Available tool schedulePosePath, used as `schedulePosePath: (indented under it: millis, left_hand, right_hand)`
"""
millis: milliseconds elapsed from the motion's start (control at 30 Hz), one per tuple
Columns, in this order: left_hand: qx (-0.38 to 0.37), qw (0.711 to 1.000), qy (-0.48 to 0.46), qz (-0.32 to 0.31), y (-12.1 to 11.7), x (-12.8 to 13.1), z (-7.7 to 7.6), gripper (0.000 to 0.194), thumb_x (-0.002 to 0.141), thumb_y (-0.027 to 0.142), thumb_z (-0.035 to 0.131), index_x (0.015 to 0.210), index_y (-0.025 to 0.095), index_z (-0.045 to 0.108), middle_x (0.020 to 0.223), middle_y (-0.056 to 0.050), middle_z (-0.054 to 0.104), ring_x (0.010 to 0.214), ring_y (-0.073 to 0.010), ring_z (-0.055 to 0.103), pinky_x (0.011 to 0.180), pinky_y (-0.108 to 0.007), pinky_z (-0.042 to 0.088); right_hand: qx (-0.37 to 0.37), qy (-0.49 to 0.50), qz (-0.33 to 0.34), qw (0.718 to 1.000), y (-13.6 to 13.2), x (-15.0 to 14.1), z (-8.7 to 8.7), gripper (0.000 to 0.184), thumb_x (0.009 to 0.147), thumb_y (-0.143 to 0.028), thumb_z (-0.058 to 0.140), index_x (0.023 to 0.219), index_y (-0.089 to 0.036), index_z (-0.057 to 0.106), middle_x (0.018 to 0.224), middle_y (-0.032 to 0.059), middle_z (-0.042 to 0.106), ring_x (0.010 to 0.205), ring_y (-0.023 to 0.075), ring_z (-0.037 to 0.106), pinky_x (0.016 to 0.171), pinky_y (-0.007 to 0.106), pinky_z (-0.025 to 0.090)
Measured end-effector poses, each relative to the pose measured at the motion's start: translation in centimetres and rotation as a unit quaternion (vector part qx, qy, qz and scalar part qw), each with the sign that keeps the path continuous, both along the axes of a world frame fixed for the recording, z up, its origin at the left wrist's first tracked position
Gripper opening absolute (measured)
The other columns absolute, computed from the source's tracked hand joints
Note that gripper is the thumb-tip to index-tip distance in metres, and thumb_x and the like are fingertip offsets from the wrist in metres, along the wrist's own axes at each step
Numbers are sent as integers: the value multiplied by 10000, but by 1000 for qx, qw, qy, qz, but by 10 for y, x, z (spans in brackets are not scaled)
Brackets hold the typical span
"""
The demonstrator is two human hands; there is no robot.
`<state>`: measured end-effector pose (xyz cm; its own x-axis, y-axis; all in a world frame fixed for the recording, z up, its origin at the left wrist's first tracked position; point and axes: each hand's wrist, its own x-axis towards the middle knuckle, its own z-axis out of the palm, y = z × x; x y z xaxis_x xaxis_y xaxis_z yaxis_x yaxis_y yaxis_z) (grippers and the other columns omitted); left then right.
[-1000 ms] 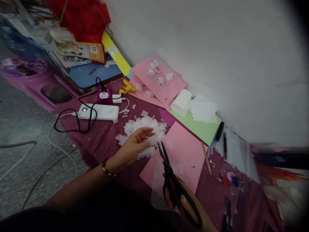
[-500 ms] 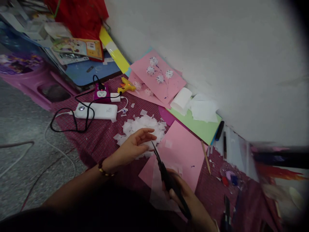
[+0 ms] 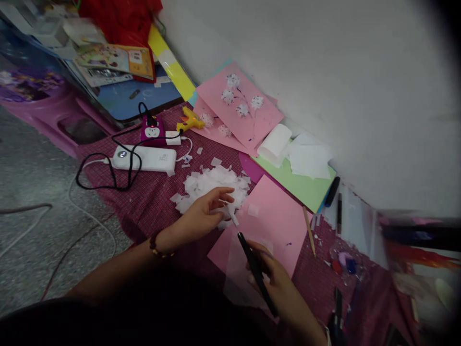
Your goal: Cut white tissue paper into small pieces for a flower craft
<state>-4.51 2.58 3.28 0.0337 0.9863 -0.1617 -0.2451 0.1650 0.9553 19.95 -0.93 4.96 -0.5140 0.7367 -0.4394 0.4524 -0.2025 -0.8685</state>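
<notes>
My right hand [image 3: 268, 274] grips black tweezers [image 3: 255, 271], which slant up and left over the pink sheet [image 3: 277, 221]. A narrow pale part shows at their tip; whether it is bare metal or a bit of paper I cannot tell. My left hand [image 3: 203, 214], with a beaded bracelet [image 3: 158, 245] at the wrist, hovers by the tip. Its fingers are bent and the thumb stands apart from them. Behind and below it lies a heap of small white paper pieces [image 3: 212, 180]. A translucent sheet [image 3: 237, 278] lies partly under my right hand.
Pink cards with white dotted blossoms [image 3: 241, 103] rest against the wall. Nearby are a yellow glue gun [image 3: 189, 120], a white power bank [image 3: 144, 158] with cables, a purple socket block [image 3: 153, 130], a white roll [image 3: 275, 144], a green sheet [image 3: 295, 185] and a wooden stick [image 3: 309, 230].
The tweezers have turned in my right hand, and their tip now looks pale rather than dark. My left hand has barely moved. The whole view has shifted slightly.
</notes>
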Motion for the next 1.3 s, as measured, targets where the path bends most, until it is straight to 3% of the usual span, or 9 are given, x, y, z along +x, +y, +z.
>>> schedulePosePath:
  millis: [200,400,500,567,700,900,1033,1167,1300]
  left_hand:
    - [-10,1000,4,4,0,2,-1,546,713,3,590,1214,214,638,1141,-80,647,939,-161,651,770,-278,557]
    - [-21,1000,7,-15,1,3,4,517,753,125,674,1253,196,565,1169,-71,612,937,-141,631,798,-276,562]
    - [-53,997,-52,0,0,-4,6,473,820,311,698,1251,206,535,1167,-61,594,897,-132,632,777,-305,599]
    - [-87,993,-74,-1,-1,-10,5,431,834,393,689,1192,198,548,1046,-36,628,782,-113,642,699,-283,600]
    - [-135,987,-39,-84,-4,-22,-2,291,766,389,730,851,157,577,685,17,622,521,-77,581,499,-196,482]
    - [-98,995,7,-18,3,-27,1,233,745,365,681,726,171,554,597,48,568,460,-49,470,433,-173,356]
    - [-52,998,36,23,15,-35,9,195,725,332,657,699,171,550,635,42,563,506,-54,451,473,-190,356]
    - [-8,999,47,-2,23,-47,11,148,670,243,633,631,178,506,630,57,488,571,-68,444,557,-209,381]
    - [-23,998,-16,-50,25,-53,7,136,603,219,632,596,173,504,619,51,453,643,-92,437,618,-223,362]
  right_hand:
    - [-8,22,-31,999,-2,-6,-3,550,845,-426,661,1349,-214,604,891,42,610,786,215,571,880,438,521]
    - [4,10,-41,999,2,-7,-5,479,815,-318,682,1282,-212,657,1003,70,656,975,248,623,955,411,496]
    - [-9,4,-56,998,4,-5,-10,478,808,-293,675,1280,-214,656,952,55,648,931,233,626,860,371,511]
    - [-24,3,-67,997,5,-4,-15,500,805,-315,678,1290,-200,639,864,27,605,759,188,591,706,327,499]
    - [-54,20,-80,995,9,-6,-18,542,821,-397,661,1306,-166,585,782,-11,525,562,121,452,514,273,386]
    - [-6,76,-16,997,18,2,-14,577,890,-533,638,1373,-243,514,1001,60,593,819,190,550,764,348,479]
    - [-20,116,31,993,24,11,-20,616,907,-642,575,1407,-290,495,1015,57,582,823,198,538,754,355,472]
    - [-48,146,64,986,32,12,-26,652,879,-706,562,1356,-261,545,935,45,559,755,183,521,678,338,460]
    - [-68,156,105,980,38,9,-24,659,868,-709,581,1332,-241,567,943,51,561,760,177,516,672,330,456]
